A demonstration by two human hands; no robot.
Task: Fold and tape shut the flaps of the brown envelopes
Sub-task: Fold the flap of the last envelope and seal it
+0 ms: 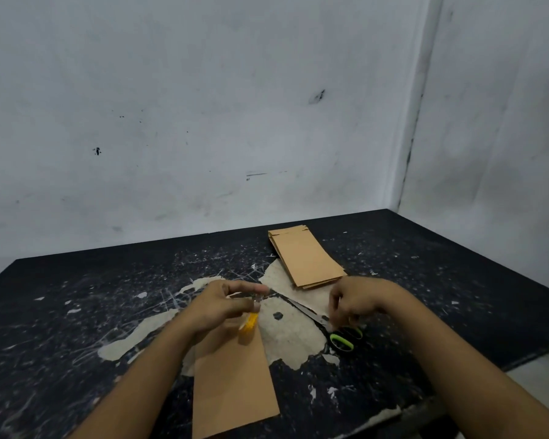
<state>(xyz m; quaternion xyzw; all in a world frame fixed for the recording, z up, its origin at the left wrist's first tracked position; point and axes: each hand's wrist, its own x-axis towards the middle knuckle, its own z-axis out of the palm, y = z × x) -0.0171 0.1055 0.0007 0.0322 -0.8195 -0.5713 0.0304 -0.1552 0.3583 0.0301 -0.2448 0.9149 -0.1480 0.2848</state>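
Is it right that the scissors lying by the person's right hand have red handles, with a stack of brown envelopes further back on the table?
Not quite: the head view shows the scissors by the right hand have green handles, not red. The stack of brown envelopes does lie further back on the table.

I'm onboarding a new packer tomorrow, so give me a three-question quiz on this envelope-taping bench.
1. True or false: the stack of envelopes lies nearer the wall than the single envelope.
2. What colour are the handles of the scissors? A) red B) green C) white
3. Fill in: the yellow tape dispenser sits just below the ____ hand.

Key
1. True. The stack is at the far side of the black table; the single envelope lies close to the person.
2. B. The right hand reaches down at the scissors.
3. Left. The left hand is over the top end of the single envelope.
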